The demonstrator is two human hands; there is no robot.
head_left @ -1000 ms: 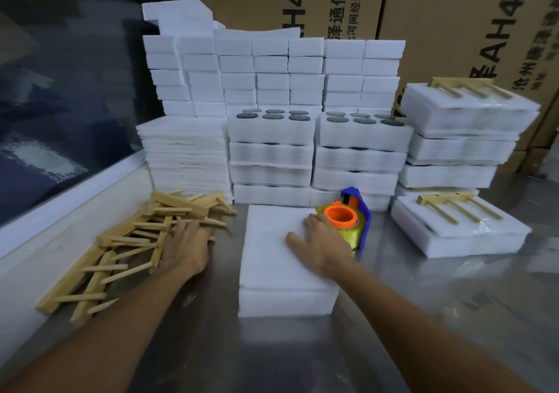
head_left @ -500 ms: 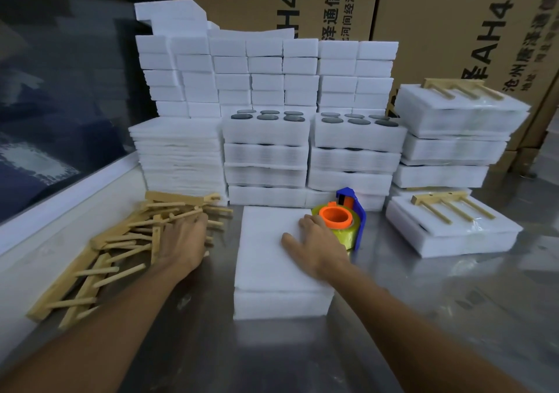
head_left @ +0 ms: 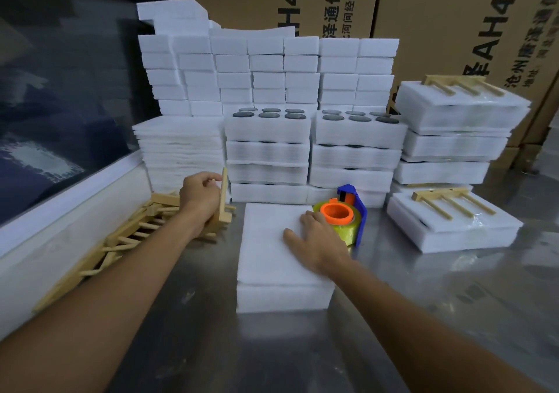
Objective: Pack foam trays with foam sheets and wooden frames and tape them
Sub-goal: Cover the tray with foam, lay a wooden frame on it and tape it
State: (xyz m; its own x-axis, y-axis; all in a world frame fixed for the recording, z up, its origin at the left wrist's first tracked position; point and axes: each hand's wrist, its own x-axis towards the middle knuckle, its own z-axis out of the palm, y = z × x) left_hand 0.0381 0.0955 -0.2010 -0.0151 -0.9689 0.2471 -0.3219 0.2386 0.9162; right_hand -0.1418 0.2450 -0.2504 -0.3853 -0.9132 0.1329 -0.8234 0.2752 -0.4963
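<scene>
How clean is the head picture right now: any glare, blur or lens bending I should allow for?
Head view: dim overall; soft glare patches on the steel table; wide-angle bending bows the cardboard boxes at the edges; the left hand gripping a wooden frame is slightly smeared; the right hand on the foam sheet reads sharp.

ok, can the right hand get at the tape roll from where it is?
Probably yes. The right hand lies flat on the foam sheet, fingertips right beside the tape roll; nothing stands between them.
</scene>
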